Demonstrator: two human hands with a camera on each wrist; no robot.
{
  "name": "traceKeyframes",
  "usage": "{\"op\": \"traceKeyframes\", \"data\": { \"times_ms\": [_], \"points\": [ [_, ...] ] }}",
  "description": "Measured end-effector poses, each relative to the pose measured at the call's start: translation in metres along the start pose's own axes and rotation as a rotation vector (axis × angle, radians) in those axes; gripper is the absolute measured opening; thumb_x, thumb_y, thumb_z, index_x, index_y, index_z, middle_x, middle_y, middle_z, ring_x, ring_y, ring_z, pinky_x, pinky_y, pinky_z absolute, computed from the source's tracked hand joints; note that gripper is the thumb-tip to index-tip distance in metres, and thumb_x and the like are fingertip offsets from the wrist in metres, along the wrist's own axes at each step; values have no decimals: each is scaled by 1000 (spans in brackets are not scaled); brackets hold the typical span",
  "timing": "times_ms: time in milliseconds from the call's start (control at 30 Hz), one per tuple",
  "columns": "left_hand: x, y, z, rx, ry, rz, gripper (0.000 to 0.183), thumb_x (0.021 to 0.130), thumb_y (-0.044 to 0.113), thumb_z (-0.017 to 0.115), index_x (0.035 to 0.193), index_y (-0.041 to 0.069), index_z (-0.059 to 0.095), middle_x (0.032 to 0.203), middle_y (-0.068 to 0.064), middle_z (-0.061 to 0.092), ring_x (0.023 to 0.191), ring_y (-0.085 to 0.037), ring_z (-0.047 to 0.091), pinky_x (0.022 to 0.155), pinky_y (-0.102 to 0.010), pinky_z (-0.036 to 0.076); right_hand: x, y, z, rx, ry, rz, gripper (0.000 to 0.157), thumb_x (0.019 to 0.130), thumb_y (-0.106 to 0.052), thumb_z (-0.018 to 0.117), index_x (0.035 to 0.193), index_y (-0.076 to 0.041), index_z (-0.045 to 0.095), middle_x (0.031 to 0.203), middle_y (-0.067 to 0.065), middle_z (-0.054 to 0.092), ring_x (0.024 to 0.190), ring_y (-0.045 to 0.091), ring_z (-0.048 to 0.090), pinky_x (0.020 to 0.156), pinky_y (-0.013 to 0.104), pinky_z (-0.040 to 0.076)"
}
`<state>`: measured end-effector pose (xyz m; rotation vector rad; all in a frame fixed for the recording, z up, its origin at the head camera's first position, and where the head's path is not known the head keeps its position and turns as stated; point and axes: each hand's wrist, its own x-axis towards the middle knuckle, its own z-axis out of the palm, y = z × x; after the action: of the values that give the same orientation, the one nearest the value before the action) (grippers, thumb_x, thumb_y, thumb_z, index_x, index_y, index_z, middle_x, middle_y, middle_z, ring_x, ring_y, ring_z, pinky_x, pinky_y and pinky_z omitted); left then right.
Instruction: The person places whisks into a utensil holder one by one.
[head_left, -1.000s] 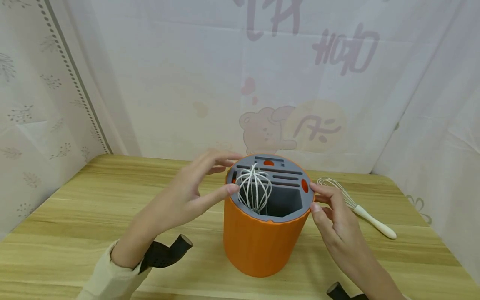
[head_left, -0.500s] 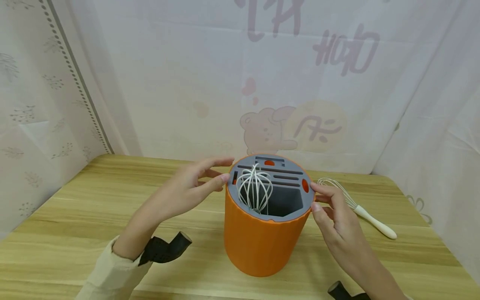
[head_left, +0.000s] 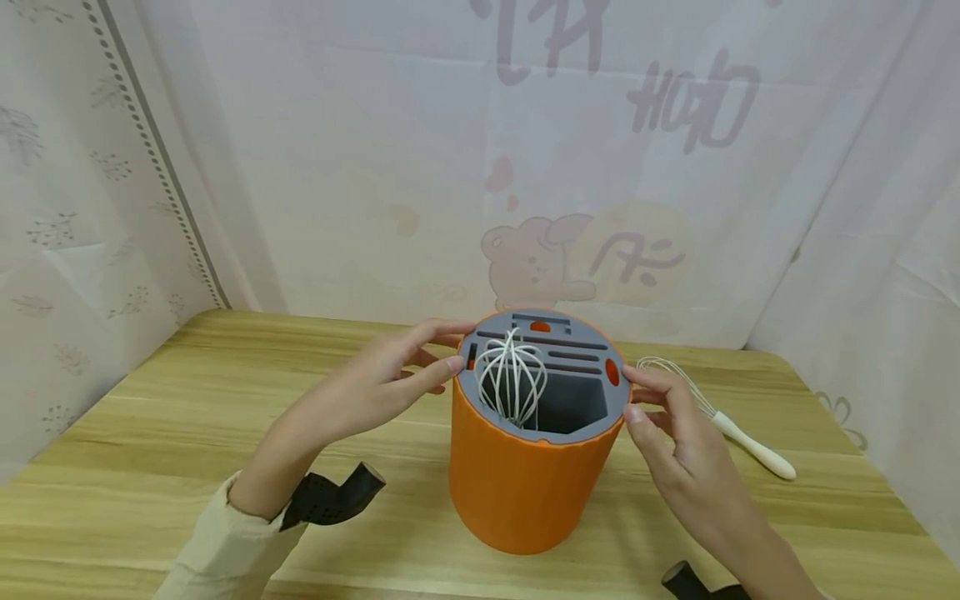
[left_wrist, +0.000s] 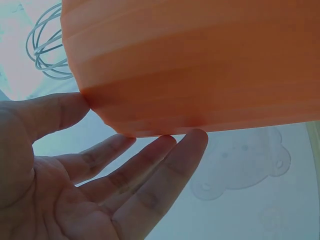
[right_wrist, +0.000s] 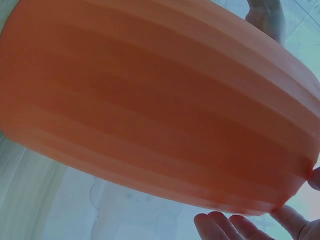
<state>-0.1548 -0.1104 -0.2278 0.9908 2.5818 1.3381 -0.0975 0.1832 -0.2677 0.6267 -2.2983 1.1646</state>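
Observation:
An orange round utensil holder (head_left: 525, 492) with a grey slotted top insert (head_left: 543, 354) stands upright on the table. A whisk (head_left: 513, 383) with cream wires stands in its large opening, wires up; its handle is hidden inside. My left hand (head_left: 382, 375) touches the holder's left upper edge with thumb and fingertips; in the left wrist view the left-hand fingers (left_wrist: 150, 185) lie nearly straight against the side. My right hand (head_left: 690, 450) rests thumb and index finger on the right rim. In the right wrist view the other right-hand fingers (right_wrist: 220, 227) sit loosely beside the holder.
A second whisk (head_left: 750, 442) with a cream handle lies on the wooden table (head_left: 187, 433), just right of the holder and behind my right hand. A printed cloth (head_left: 360, 167) hangs behind the table and along both sides.
My left thumb drew back left from above the rim near the whisk, then the hand returned to touch the left edge. My right hand and the holder have hardly moved.

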Motion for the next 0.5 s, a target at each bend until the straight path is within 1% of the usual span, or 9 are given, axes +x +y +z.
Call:
{"op": "traceKeyframes", "data": {
  "times_ms": [133,200,267,367,433,467,500],
  "points": [
    [0,0,0,14,-11,-2,41,97,28,49,136,20,43,139,3,47,98,-15,64,80,-30,54,1,3,-4,-40,33,-26,37,89,3,52,125,-7,51,118,1,55,100,2,54,83,6,44],
    [0,0,0,17,-12,-2,40,97,29,49,136,20,43,139,3,48,98,-15,64,80,-30,54,3,6,-9,-68,38,4,34,90,1,52,124,-6,52,118,0,55,101,1,54,83,5,43],
    [0,0,0,14,-10,2,40,97,28,49,136,20,43,138,3,48,99,-15,64,81,-29,54,5,9,-15,-109,31,60,32,92,-3,53,124,-8,52,117,-4,53,101,-1,52,82,4,42],
    [0,-1,0,13,-5,9,40,97,27,49,136,20,44,138,3,49,98,-14,64,80,-29,54,8,16,-27,-161,11,132,29,94,-10,54,123,-10,53,119,-5,50,102,-3,50,81,2,41],
    [0,-1,0,9,-2,13,39,97,27,49,135,20,44,138,3,49,98,-14,64,80,-29,54,9,22,-35,-206,3,166,29,94,-14,55,123,-13,55,121,-4,50,99,-7,48,77,3,42],
    [0,-1,0,10,0,12,40,97,27,49,135,20,44,138,3,49,98,-14,64,80,-29,54,10,26,-39,-223,5,170,29,93,-15,56,122,-13,56,122,-3,51,99,-8,48,77,2,42],
    [0,-1,0,10,0,12,39,97,27,49,135,20,44,138,3,48,98,-14,64,80,-29,54,11,30,-43,-245,1,180,29,93,-17,56,122,-14,57,124,-1,51,98,-10,46,73,4,43]
  ]
}}
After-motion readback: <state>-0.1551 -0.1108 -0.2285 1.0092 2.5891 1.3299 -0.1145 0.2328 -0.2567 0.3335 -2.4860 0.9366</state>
